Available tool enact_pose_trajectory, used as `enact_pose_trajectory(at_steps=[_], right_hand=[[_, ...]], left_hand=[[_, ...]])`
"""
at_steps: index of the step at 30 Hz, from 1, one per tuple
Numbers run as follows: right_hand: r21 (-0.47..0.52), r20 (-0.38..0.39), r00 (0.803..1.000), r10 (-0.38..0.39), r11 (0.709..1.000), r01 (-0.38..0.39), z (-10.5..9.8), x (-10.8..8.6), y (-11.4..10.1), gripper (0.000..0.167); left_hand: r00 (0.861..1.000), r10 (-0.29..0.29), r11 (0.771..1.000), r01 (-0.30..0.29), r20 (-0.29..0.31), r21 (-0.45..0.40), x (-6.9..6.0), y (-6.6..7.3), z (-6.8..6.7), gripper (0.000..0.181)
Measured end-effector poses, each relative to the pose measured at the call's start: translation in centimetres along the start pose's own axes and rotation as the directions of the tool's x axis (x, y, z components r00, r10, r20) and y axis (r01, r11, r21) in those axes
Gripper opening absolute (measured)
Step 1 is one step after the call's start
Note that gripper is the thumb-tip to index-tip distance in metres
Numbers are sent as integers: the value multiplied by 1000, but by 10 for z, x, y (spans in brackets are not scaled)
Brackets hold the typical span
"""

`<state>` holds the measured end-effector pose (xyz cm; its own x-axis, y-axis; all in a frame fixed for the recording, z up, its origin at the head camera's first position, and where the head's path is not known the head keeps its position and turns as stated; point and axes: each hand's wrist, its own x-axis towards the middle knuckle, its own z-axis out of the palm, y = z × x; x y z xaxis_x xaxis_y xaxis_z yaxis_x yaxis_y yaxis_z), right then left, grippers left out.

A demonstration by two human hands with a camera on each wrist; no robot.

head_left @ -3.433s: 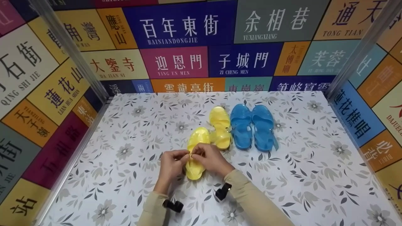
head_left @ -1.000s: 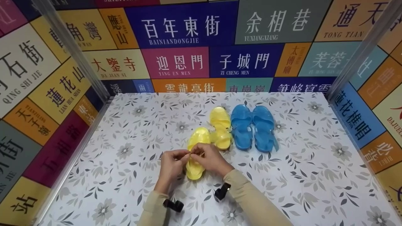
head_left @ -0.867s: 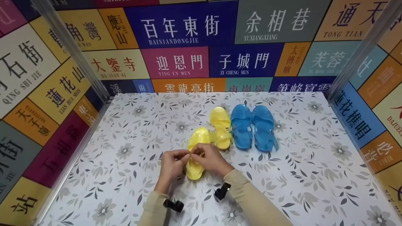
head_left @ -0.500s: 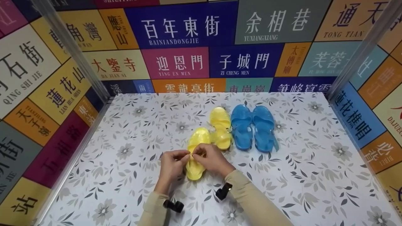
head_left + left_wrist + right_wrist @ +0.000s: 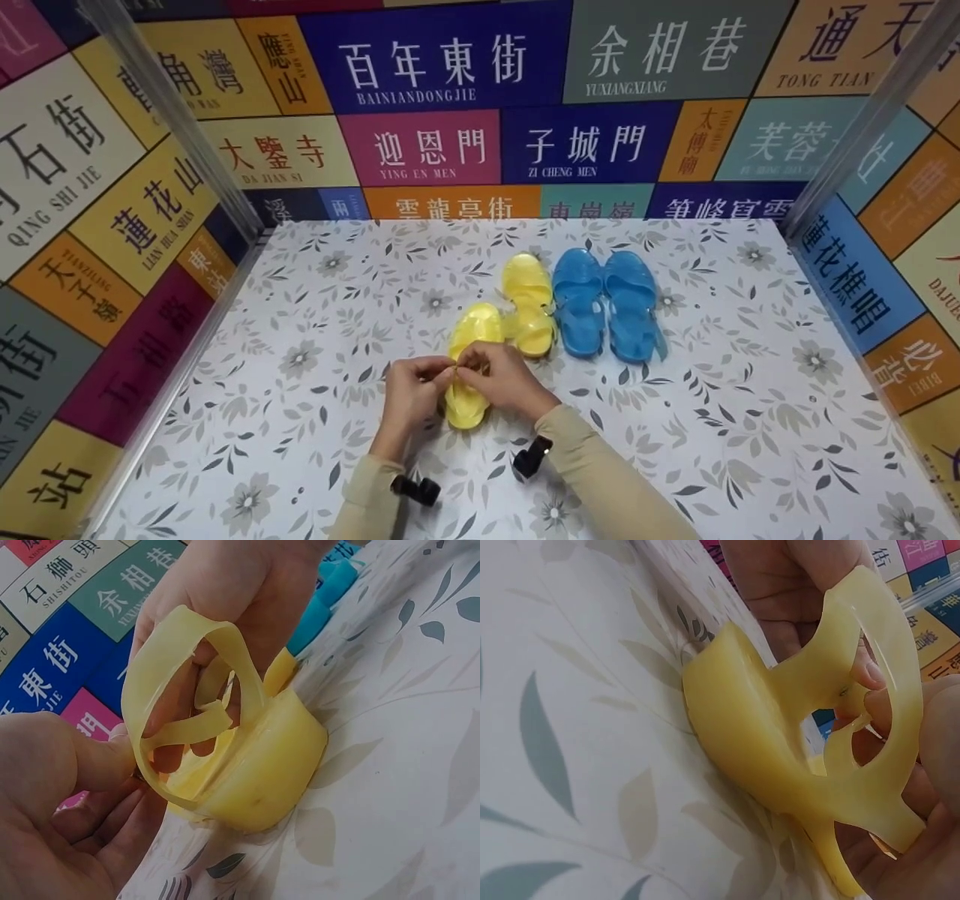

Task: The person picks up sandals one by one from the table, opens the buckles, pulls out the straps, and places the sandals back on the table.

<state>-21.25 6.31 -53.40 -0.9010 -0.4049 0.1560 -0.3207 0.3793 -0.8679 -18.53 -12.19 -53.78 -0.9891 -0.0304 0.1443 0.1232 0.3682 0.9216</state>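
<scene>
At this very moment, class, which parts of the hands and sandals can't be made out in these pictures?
Near yellow sandal, middle: head view, covered by the left hand and right hand.
What the two hands pinch there: head view, too small.
Blue sandals, most of them: left wrist view, behind the right hand.
Rest of the right hand: right wrist view, cut off by the right edge.
</scene>
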Motion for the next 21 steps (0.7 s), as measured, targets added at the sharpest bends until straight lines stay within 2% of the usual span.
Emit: enact_pose_trajectory(at_steps=[10, 21], right_hand=[[1, -13, 1000, 7, 1000, -7, 0, -2, 2, 9], [13, -29, 1000, -1, 1000, 1, -2, -1, 5, 4]], left_hand=[[999, -35, 999, 35, -7, -8, -1, -1, -2, 8], [1000, 18, 1000, -18, -13, 13, 0, -3, -1, 8]])
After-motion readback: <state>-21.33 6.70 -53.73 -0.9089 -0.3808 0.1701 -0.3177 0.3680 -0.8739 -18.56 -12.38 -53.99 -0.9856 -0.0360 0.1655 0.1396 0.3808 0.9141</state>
